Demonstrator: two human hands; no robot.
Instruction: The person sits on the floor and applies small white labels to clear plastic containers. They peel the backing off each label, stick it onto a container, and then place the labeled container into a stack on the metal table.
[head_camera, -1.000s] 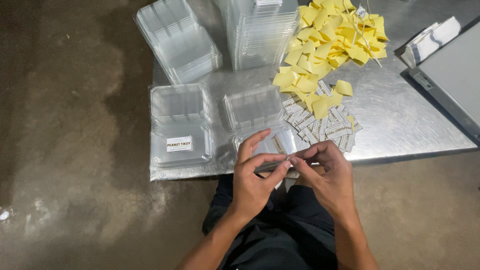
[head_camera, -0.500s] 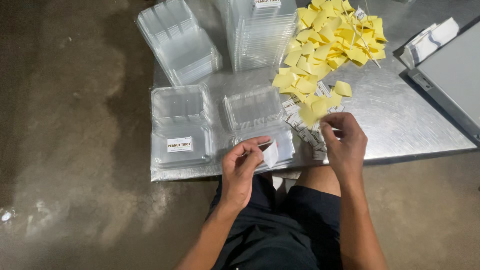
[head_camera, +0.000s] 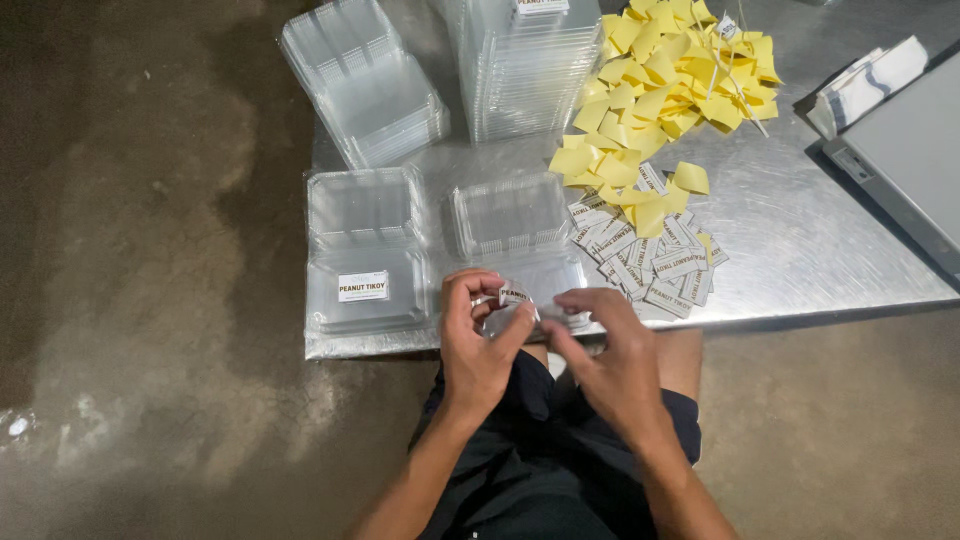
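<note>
Left hand (head_camera: 480, 345) and right hand (head_camera: 610, 365) sat at lower centre, both grips pinched together on one small white label (head_camera: 514, 296), held over the open clear clamshell container (head_camera: 520, 250) at the desk (head_camera: 800, 230) edge, probably for peeling. Label pile (head_camera: 650, 260) and yellow backing scraps (head_camera: 670, 80) lay right; a labelled container (head_camera: 365, 290) lay left.

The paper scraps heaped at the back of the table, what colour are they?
Yellow. The scraps show best in the head view, piled behind the white labels.
</note>
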